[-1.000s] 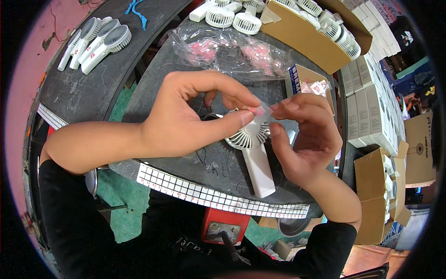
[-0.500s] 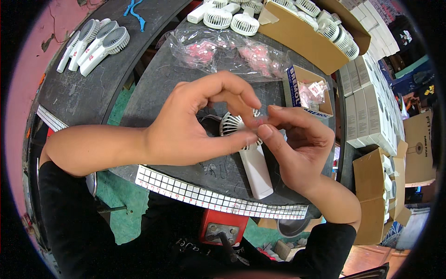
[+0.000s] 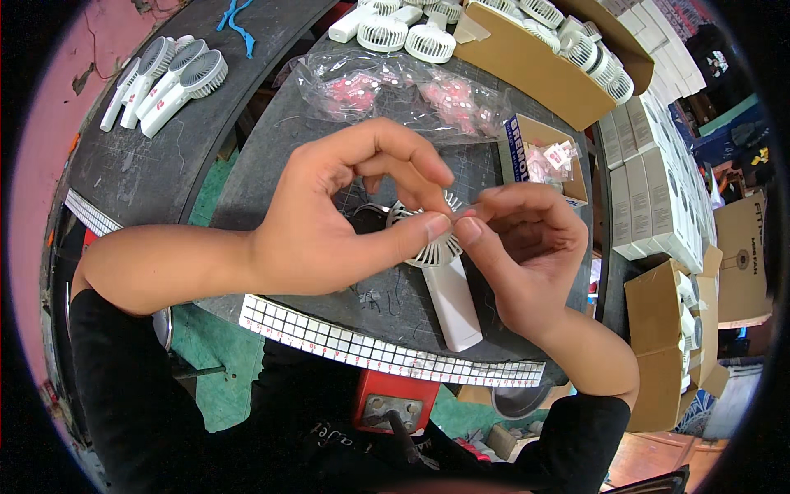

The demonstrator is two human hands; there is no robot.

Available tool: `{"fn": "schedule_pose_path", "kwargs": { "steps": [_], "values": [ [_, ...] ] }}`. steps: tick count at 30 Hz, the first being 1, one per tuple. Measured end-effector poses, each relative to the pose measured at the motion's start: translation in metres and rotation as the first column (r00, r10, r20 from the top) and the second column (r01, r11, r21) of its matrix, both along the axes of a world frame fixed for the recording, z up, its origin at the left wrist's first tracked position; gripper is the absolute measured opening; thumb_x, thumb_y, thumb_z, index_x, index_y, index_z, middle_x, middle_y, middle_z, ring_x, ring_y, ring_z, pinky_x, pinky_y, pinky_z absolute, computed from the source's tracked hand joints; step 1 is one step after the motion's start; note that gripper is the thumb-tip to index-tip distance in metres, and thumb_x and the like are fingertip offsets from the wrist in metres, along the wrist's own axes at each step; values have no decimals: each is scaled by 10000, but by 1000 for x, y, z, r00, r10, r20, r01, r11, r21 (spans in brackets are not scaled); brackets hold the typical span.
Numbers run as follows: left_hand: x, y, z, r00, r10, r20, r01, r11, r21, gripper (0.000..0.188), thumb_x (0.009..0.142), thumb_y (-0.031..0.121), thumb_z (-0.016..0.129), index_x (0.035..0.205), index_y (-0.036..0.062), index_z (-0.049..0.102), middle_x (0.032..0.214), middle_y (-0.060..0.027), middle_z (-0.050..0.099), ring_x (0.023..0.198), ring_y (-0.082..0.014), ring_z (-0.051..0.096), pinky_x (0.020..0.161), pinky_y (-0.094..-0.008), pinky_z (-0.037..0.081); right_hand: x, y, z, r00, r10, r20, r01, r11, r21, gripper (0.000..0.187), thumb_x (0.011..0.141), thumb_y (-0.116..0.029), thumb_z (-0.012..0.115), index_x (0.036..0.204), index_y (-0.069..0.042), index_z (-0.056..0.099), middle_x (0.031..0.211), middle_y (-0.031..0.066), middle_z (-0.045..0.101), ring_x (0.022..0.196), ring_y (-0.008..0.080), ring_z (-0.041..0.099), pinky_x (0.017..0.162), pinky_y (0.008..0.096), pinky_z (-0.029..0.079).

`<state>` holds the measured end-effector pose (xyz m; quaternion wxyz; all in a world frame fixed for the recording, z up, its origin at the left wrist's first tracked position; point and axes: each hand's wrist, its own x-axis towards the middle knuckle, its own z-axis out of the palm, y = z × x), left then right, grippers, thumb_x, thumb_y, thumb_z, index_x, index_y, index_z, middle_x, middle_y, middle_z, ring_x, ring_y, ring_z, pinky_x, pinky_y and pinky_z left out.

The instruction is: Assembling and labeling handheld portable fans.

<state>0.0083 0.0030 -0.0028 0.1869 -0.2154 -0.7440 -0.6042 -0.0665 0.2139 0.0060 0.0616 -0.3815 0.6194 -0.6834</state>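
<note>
2 hands, left hand (image 3: pixel 325 222) and right hand (image 3: pixel 535 267), nearly meet above 1 white handheld fan (image 3: pixel 452 309), each with thumb and forefinger pinched on 1 small clear piece (image 3: pixel 458 212), mostly hidden. The fan lies on the surface (image 3: pixel 263 177), handle toward 5 o'clock; from its head, 1 clear bag (image 3: pixel 401 103) lies at 12 o'clock, 1 open box (image 3: pixel 516 156) at 2 o'clock.

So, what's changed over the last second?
The right hand moved slightly left and down, its thumb and index finger closing together. The small pink-and-clear piece, plain to see before, is now mostly hidden between it and the left hand. Nothing was visibly let go. The white fan stayed lying on the table.
</note>
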Motion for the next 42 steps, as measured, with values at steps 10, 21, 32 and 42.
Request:
{"fn": "schedule_pose_path", "kwargs": {
  "steps": [10,21,32,42],
  "values": [
    [-4,4,0,996,51,75,-49,998,-30,56,905,30,730,955,5,729,973,-98,708,907,-143,632,823,-279,480,0,1,-2,997,2,75,0,1000,-30,266,868,37,772,1117,43,679,965,119,745,888,133,712,791,263,576],
    [-5,1,-1,995,-22,92,19,999,31,106,891,8,727,995,-8,739,938,-94,712,877,-142,637,803,-281,486,0,-1,-2,986,13,168,-3,998,-58,136,879,26,768,992,33,692,904,122,744,822,127,712,733,242,566],
    [-4,1,0,998,53,43,-49,995,-86,102,868,19,757,965,-8,745,894,-88,712,867,-137,635,783,-279,485,-3,-1,-5,1000,14,14,-14,999,-48,188,855,36,785,1015,30,687,939,120,737,864,122,707,747,242,558],
    [-7,-2,-1,999,-47,10,47,998,-37,127,878,-11,719,998,-2,757,933,-92,761,863,-175,629,799,-331,486,-3,2,-4,991,30,131,-26,999,-31,235,862,37,777,1083,43,699,994,117,740,881,120,697,778,254,562]
  ]
}}
